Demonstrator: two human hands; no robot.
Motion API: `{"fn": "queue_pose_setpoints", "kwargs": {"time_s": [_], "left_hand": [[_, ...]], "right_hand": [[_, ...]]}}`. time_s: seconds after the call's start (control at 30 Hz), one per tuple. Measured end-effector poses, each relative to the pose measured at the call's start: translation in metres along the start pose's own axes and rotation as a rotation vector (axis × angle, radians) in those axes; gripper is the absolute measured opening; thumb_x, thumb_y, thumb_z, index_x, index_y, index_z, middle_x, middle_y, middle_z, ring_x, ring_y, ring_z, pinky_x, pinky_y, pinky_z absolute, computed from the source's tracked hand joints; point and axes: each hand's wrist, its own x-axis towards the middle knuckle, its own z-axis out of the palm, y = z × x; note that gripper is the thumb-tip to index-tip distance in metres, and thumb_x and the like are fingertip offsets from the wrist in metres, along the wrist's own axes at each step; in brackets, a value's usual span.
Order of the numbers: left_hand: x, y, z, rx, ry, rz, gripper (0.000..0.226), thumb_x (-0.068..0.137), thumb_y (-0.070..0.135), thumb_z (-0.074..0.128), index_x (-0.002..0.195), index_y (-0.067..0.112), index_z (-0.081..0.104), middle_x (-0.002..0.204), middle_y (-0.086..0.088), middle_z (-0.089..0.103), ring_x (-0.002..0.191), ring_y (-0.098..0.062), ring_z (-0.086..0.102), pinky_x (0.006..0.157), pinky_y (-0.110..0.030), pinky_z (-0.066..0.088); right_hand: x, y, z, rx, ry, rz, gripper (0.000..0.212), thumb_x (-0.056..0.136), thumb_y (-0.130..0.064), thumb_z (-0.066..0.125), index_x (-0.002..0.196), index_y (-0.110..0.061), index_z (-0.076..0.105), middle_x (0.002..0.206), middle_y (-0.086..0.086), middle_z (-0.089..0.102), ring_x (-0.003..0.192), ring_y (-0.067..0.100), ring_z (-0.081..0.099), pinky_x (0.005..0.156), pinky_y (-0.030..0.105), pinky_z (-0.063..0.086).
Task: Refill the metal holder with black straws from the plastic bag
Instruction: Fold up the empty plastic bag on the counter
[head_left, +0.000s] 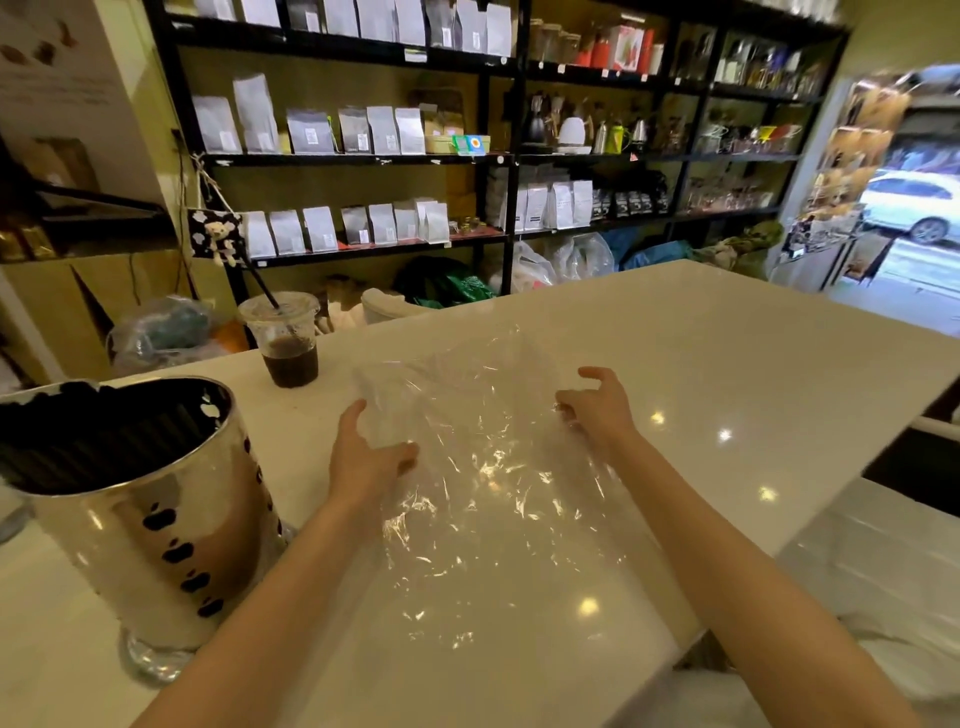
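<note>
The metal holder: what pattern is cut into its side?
Dark coffee-bean-shaped cutouts in shiny silver metal holder, seen from the head view.

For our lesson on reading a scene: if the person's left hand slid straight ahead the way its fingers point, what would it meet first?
The left hand already rests on the clear plastic bag, so more of that bag; beyond looks like bare counter, though depth is uncertain.

From here nothing can be read. The pale pouches (382, 130) on the black shelves (358, 158) carry small white labels, but the print is too small and blurred. The poster (57, 67) on the left wall shows faint lines of lettering that I cannot make out either.
</note>
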Motion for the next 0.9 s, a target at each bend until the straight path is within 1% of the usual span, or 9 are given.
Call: {"fn": "queue_pose_setpoints", "kwargs": {"time_s": [0.13,0.27,0.37,0.43,0.57,0.63,0.7,0.8,0.9], "left_hand": [[0.0,0.022,-0.008,-0.215,-0.06,-0.055,0.06,0.074,-0.003,0.066,0.127,0.019,0.05,0.106,-0.013,0.063,0.082,-0.017,0.064,0.073,-0.024,0.052],[-0.008,0.046,-0.004,-0.213,-0.117,0.052,0.023,0.082,-0.002,0.056,0.102,0.007,0.065,0.108,-0.013,0.066,0.091,-0.016,0.064,0.078,-0.024,0.05],[-0.009,0.063,0.001,-0.073,-0.108,0.236,0.034,0.082,0.005,0.059,0.115,0.012,0.059,0.112,-0.009,0.064,0.099,-0.02,0.061,0.081,-0.028,0.049],[-0.008,0.073,0.004,0.049,-0.1,0.332,0.046,0.079,0.004,0.063,0.123,0.014,0.053,0.113,-0.008,0.063,0.104,-0.022,0.059,0.084,-0.031,0.049],[-0.012,0.083,0.013,0.346,0.067,0.544,0.04,0.079,0.01,0.065,0.118,0.009,0.058,0.1,-0.012,0.069,0.091,-0.018,0.059,0.082,-0.027,0.044],[-0.017,0.086,0.016,0.432,0.149,0.67,0.029,0.079,0.015,0.066,0.107,0.009,0.065,0.093,-0.011,0.07,0.082,-0.014,0.058,0.075,-0.024,0.043],[-0.021,0.091,0.019,0.453,0.143,0.749,0.02,0.079,0.017,0.065,0.097,0.01,0.068,0.09,-0.009,0.068,0.079,-0.014,0.056,0.064,-0.018,0.042],[-0.027,0.098,0.029,0.463,0.053,0.832,0.016,0.077,0.018,0.066,0.091,0.013,0.07,0.093,-0.001,0.056,0.084,-0.015,0.051,0.062,-0.014,0.04],[-0.03,0.106,0.04,0.379,0.01,0.892,0.022,0.075,0.022,0.068,0.096,0.018,0.07,0.099,0.0,0.049,0.092,-0.016,0.048,0.073,-0.022,0.046]], "right_hand": [[-0.01,-0.018,-0.028,0.178,0.002,-0.069,0.034,0.082,-0.004,0.061,0.111,-0.02,0.055,0.066,0.005,0.06,0.053,0.014,0.049,0.049,0.02,0.043],[-0.021,-0.045,-0.049,0.146,-0.021,-0.22,0.019,0.085,-0.006,0.059,0.1,-0.012,0.069,0.072,0.001,0.063,0.061,0.012,0.052,0.056,0.017,0.047],[-0.027,-0.064,-0.062,0.114,-0.019,-0.296,0.021,0.087,-0.008,0.057,0.105,-0.009,0.068,0.081,0.001,0.064,0.073,0.012,0.055,0.069,0.025,0.048],[-0.031,-0.072,-0.072,0.057,-0.048,-0.351,0.029,0.083,-0.002,0.059,0.109,-0.011,0.065,0.086,0.001,0.065,0.078,0.011,0.057,0.072,0.022,0.049],[-0.035,-0.075,-0.083,-0.291,0.066,-0.485,0.033,0.075,0.003,0.063,0.103,-0.013,0.068,0.09,0.004,0.062,0.082,0.012,0.053,0.067,0.009,0.041],[-0.034,-0.073,-0.086,-0.635,0.261,-0.516,0.02,0.078,-0.009,0.065,0.095,-0.015,0.071,0.103,0.009,0.06,0.101,0.022,0.047,0.077,0.017,0.033],[-0.038,-0.073,-0.088,-0.924,0.337,-0.582,0.02,0.076,-0.019,0.068,0.096,-0.018,0.069,0.119,0.011,0.055,0.119,0.029,0.036,0.092,0.031,0.031],[-0.05,-0.08,-0.082,-1.06,0.113,-0.741,0.036,0.075,-0.028,0.071,0.11,-0.024,0.063,0.138,0.006,0.045,0.131,0.027,0.03,0.106,0.041,0.024],[-0.064,-0.09,-0.072,-0.837,-0.118,-0.758,0.029,0.081,-0.025,0.067,0.109,-0.02,0.064,0.121,0.003,0.062,0.113,0.019,0.054,0.099,0.036,0.04]]}}
